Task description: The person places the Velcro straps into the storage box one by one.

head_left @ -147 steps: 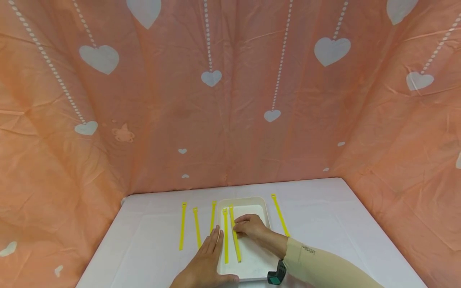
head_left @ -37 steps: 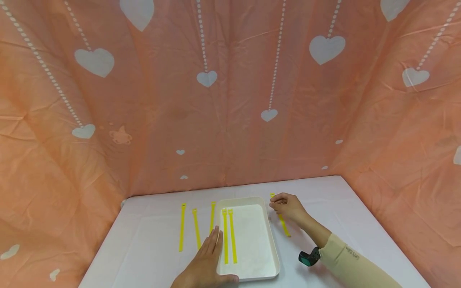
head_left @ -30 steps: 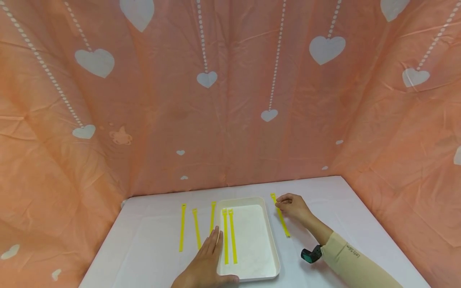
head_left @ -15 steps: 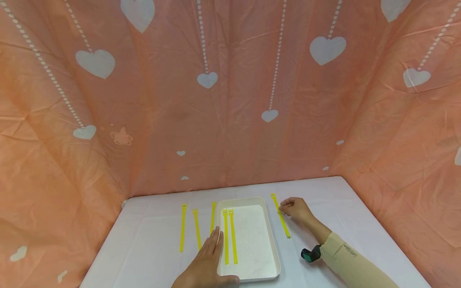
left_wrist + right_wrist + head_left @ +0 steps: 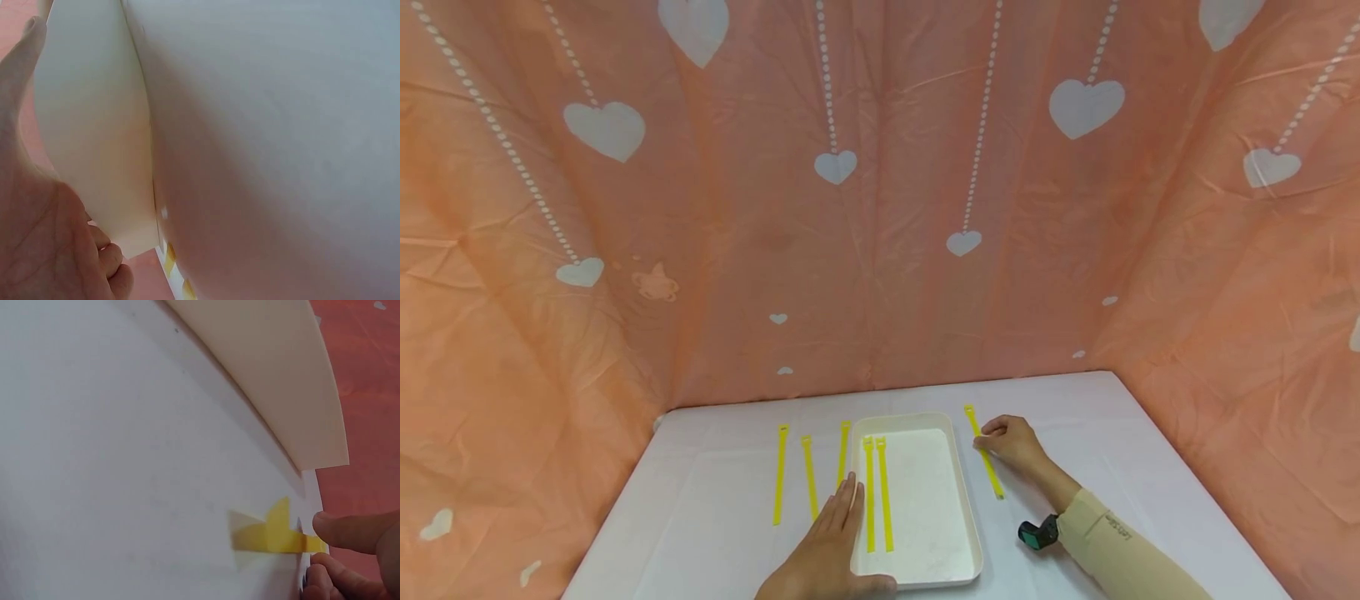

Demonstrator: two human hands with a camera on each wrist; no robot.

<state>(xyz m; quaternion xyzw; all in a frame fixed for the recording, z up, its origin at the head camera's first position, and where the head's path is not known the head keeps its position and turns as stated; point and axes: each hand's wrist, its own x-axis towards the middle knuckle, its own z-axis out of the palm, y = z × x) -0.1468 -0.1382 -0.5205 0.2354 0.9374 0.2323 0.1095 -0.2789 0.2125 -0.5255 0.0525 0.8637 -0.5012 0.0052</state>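
Note:
My left hand lies against the left side of a white tray, fingers straight along the rim and thumb at the front edge. In the left wrist view, the palm is next to the tray's outer wall. Two yellow cable-tie straps lie side by side inside the tray, slotted heads at the far end. To the right of the tray, my right hand pinches another yellow strap near its middle. The right wrist view shows that strap between thumb and fingers.
Left of the tray lie several more yellow straps: one far left, one beside it, and one partly hidden by my left hand. White cloth covers the table. A peach curtain with hearts closes off the back and sides.
My right hand has left the second strap in the tray, gone right to the strap on the table, and slid nearer along it to its middle. The left hand has stayed put.

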